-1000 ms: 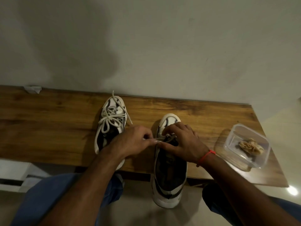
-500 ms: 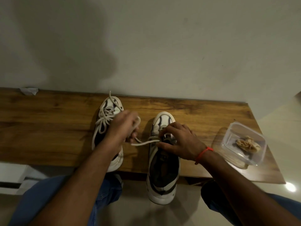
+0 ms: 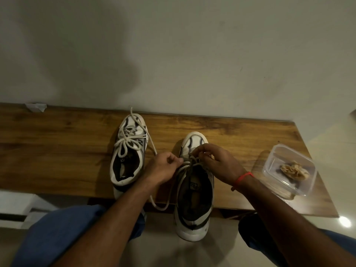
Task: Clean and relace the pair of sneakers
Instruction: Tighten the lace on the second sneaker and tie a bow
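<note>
- Two white-and-black sneakers sit toe-to-wall on a wooden bench (image 3: 57, 151), side by side near its middle.
- The left sneaker (image 3: 129, 151) lies fully on the bench, toe close to the back edge, its white lace (image 3: 127, 144) tied in a bow over the tongue; one loose end trails off toward the right.
- The right sneaker (image 3: 194, 189) straddles the front edge, heel hanging out past it over the floor.
- The left hand (image 3: 163, 168) has its fingers curled, pinching the right sneaker's lace (image 3: 173, 187) just beside the eyelets; a long loop of that lace droops down past the bench's front edge.
- The right hand (image 3: 215, 162), a red thread (image 3: 244, 177) round its wrist, is curled over the lower eyelets, fingertips pinching lace there.
- Near the bench's right end stands a clear plastic container (image 3: 273, 157) holding a crumpled tan cloth (image 3: 294, 170).
- A small scrap of white paper (image 3: 36, 107) lies at the back edge, far left.
- Blue-trousered knees (image 3: 57, 228) show below.
</note>
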